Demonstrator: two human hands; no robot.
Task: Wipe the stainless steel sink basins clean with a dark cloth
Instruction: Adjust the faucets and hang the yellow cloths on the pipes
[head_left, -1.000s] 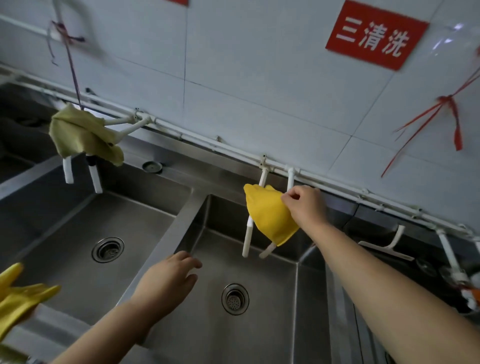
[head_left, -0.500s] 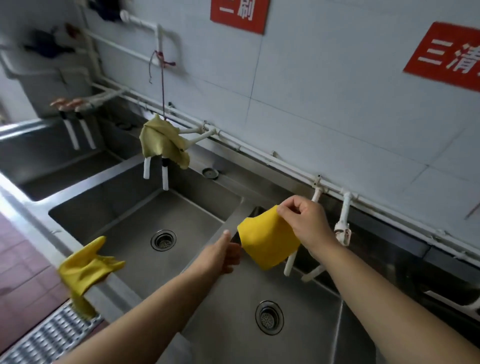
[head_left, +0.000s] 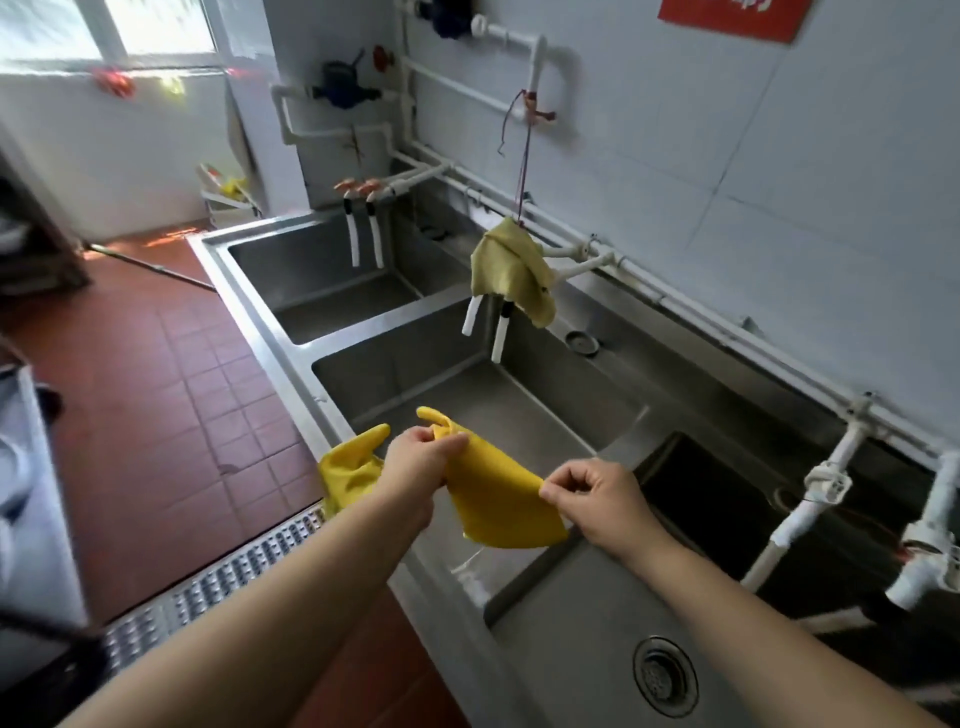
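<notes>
A bright yellow cloth (head_left: 496, 501) is stretched between my two hands above the divider of the near and middle basins. My left hand (head_left: 421, 460) grips its upper left corner. My right hand (head_left: 597, 496) pinches its right edge. Three stainless steel basins run along the wall: the near basin (head_left: 582, 597) with a round drain (head_left: 665, 675), the middle basin (head_left: 431, 384) and the far basin (head_left: 311, 270). No dark cloth is in view.
A yellow rubber glove (head_left: 350, 465) hangs over the middle basin's front rim. An olive cloth (head_left: 511, 270) drapes over white taps (head_left: 496, 322) above the middle basin. More white pipes and taps (head_left: 810, 493) stand at the right. Red tile floor (head_left: 156, 389) and a metal drain grate (head_left: 218, 582) lie left.
My right hand carried the yellow cloth away from the taps toward me, and my left hand took hold of its other corner. The view swung left, showing the far basin and floor.
</notes>
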